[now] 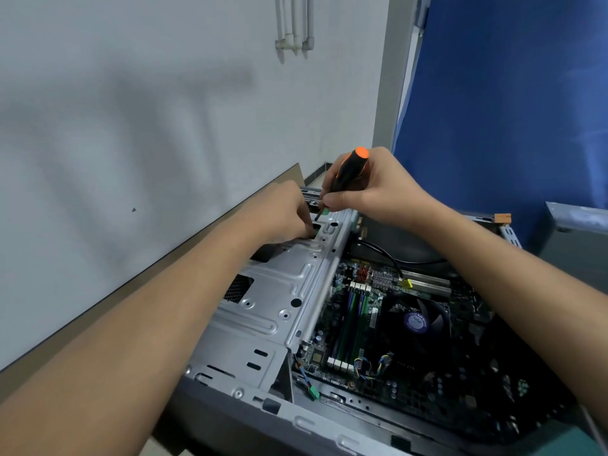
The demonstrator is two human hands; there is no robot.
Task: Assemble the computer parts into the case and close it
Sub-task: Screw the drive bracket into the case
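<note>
Right hand (pixel 371 189) grips the screwdriver (pixel 348 174) by its black-and-orange handle. The shaft slants down and left from the fist, with the tip at the far end of the metal cage (pixel 283 281) in the open case (pixel 296 419), just beside a small green tab (pixel 325 211). Left hand (pixel 283 212) lies immediately left of that tip, fingers bent down to the edge of a cut-out in the cage; whether they pinch a screw cannot be determined. Judgement: the fastening point sits between the hands, nearer the left fingertips, so the driver's long axis likely needs to stand more upright over it before turning.
</note>
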